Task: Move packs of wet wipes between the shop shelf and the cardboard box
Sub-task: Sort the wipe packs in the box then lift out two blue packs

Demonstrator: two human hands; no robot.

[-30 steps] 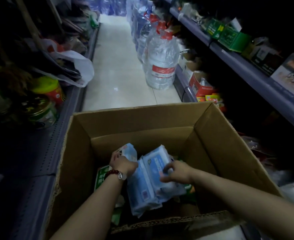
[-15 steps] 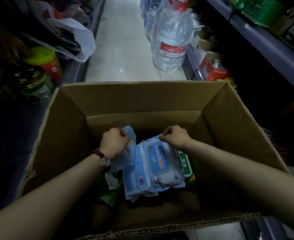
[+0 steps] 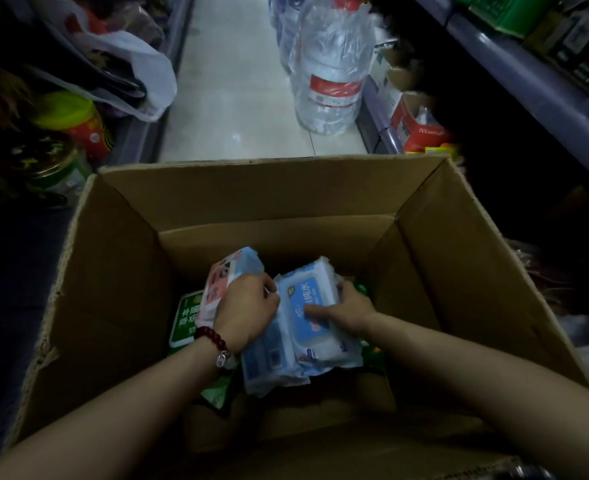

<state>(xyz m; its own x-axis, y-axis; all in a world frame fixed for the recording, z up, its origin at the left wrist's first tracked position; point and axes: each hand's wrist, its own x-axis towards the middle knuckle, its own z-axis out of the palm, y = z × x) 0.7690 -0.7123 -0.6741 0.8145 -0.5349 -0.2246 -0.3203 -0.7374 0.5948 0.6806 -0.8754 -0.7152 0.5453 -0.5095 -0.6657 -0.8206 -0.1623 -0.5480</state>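
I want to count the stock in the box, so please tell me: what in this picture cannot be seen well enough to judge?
- Head view: the number of blue wet wipe packs; both hands, left hand and right hand, cover the bundle.
- Green packs beneath: mostly hidden by the wipes and arms.
- Floor of the cardboard box: dark, the near part cut off by the forearms.
- Print on the pink pack: too small.

Light: dim overall | brightest patch: pale aisle floor [image 3: 237,98] up ahead, faint sheen | shelves [image 3: 528,74] on both sides sink into near-black | cardboard box [image 3: 251,195] interior shadowed, murky low down | edges: wide-angle bending, dark corners | focus: soft, grainy, smeared at the margins
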